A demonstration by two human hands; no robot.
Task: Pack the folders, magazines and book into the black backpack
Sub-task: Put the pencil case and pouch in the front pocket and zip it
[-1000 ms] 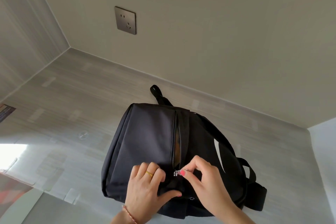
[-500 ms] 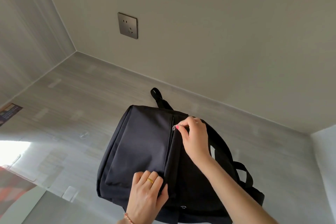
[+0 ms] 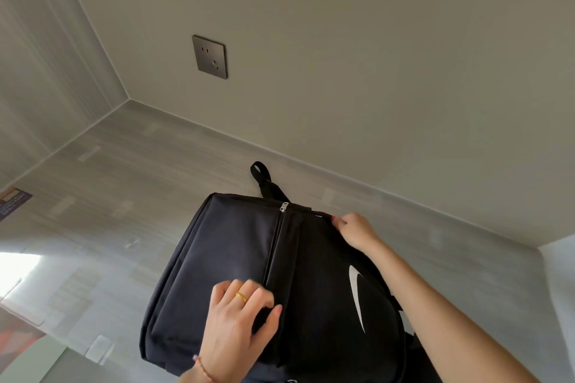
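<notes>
Single head-worn wide-angle view, looking forward and down, close over the black fabric backpack (image 3: 236, 261) on the grey wood-grain surface (image 3: 130, 183), facing its far wall corner.

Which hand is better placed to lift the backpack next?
Probably the right hand: it already grips the backpack at its top edge, near the carry loop. The left hand only presses low on the front.

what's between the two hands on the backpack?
Head view: between the left hand and right hand runs the backpack's closed zipper, pull at the far end.
</notes>
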